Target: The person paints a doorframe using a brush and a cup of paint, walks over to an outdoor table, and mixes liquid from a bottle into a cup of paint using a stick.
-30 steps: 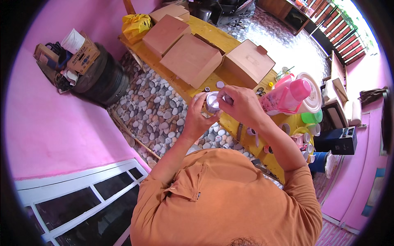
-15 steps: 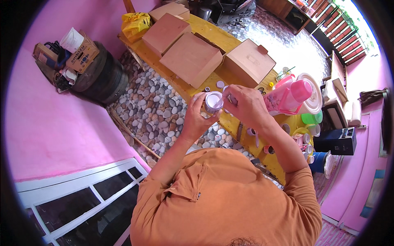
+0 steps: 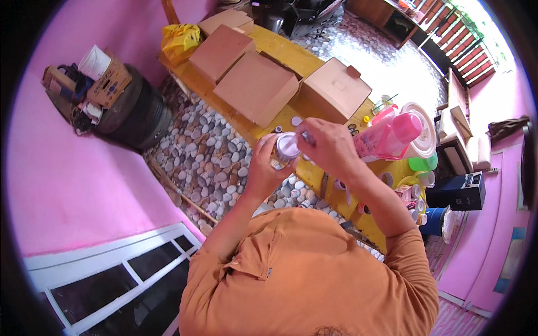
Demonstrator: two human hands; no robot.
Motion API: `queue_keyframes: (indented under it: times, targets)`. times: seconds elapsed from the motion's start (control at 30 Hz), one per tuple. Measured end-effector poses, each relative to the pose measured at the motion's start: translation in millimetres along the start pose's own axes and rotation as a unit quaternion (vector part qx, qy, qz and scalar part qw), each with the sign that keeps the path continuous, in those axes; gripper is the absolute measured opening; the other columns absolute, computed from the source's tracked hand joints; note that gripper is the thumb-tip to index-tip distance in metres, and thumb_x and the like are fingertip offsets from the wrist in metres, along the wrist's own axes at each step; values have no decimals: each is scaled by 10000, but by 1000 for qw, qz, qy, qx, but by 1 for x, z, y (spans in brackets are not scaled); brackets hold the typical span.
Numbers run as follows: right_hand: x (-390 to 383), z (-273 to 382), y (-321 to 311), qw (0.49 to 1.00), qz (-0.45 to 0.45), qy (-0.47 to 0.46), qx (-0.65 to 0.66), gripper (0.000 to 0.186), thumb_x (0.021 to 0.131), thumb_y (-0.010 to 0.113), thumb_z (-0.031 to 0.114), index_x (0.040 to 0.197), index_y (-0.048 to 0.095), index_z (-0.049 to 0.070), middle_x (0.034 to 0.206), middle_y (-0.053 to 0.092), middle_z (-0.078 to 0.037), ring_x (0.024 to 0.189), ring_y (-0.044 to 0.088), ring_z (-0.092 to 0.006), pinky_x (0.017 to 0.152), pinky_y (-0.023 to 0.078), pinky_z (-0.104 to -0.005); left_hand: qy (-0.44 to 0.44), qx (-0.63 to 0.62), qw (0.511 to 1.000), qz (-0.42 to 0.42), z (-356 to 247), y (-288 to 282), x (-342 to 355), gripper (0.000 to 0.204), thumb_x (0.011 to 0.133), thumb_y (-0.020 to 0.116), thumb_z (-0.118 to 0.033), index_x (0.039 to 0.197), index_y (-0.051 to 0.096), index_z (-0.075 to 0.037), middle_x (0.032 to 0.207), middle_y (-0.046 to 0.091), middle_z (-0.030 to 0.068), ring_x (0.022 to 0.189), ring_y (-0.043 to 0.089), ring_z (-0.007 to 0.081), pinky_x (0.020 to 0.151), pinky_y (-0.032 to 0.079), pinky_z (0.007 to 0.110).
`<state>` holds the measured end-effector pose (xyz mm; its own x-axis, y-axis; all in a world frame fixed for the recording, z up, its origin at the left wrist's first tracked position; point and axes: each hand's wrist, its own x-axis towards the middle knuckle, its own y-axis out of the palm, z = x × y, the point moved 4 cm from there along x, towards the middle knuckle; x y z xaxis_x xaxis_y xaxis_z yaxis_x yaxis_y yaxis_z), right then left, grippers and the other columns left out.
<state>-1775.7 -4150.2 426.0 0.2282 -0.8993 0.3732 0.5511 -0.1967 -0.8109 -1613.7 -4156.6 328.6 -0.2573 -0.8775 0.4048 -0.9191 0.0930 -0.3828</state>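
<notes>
My left hand is wrapped round a small round jar, whose open top shows a pale lilac filling. Close against it on the right, my right hand is closed in a pinch at the jar's rim. A pale, thin piece seems to reach from those fingers toward the jar, but its kind is too small to make out. Behind the hands, a flat lilac disc and a small dark-rimmed cap lie on the yellow-covered table.
Brown cardboard boxes stand across the table's far side, with a yellow plastic bag at its far left end. To the right are a pink flask, a lidded white tub, a green container and several small jars.
Both hands and the jar stay together, shifting slightly left in the picture, as does much of the scene. The right hand's fingers remain at the jar's rim.
</notes>
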Motion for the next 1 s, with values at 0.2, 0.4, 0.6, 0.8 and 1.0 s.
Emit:
queue_keyframes:
  times: [0.2, 0.4, 0.6, 0.8, 1.0]
  targets:
    - [-6, 5, 4, 993, 52, 19, 103, 94, 832, 692, 173, 861, 649, 95, 772, 674, -90, 723, 656, -317, 661, 518, -427, 51, 34, 998, 11, -1, -1, -1, 645, 743, 874, -191, 1263, 568, 39, 1230, 606, 196, 1140, 606, 371, 971, 514, 433]
    - [-7, -8, -6, 1000, -11, -5, -9, 133, 834, 709, 174, 909, 630, 97, 812, 668, -91, 728, 681, -304, 616, 529, -419, -9, 0, 1000, 19, -1, 9, 2, 631, 750, 878, -207, 1258, 586, 30, 1225, 600, 188, 1107, 615, 341, 920, 524, 408]
    - [-14, -8, -5, 998, 31, 3, 58, 120, 837, 700, 189, 875, 638, 93, 793, 670, -85, 757, 683, -306, 645, 536, -422, 35, 8, 999, 26, -11, 12, 6, 635, 743, 880, -203, 1256, 589, 31, 1211, 605, 182, 1078, 622, 347, 917, 523, 419]
    - [-17, -27, -4, 999, -13, 39, -7, 158, 836, 707, 215, 866, 618, 88, 807, 648, -94, 770, 670, -318, 655, 530, -438, 1, -13, 999, 36, -13, 23, 8, 614, 738, 881, -165, 1253, 600, 18, 1216, 610, 160, 1132, 599, 323, 988, 483, 417]
    - [-23, -16, 0, 998, -15, -1, 60, 154, 843, 700, 201, 870, 615, 75, 762, 642, -104, 749, 665, -327, 651, 524, -445, 48, 10, 998, 49, -10, 23, 11, 675, 725, 882, -202, 1269, 575, 53, 1234, 595, 203, 1144, 589, 390, 984, 483, 457]
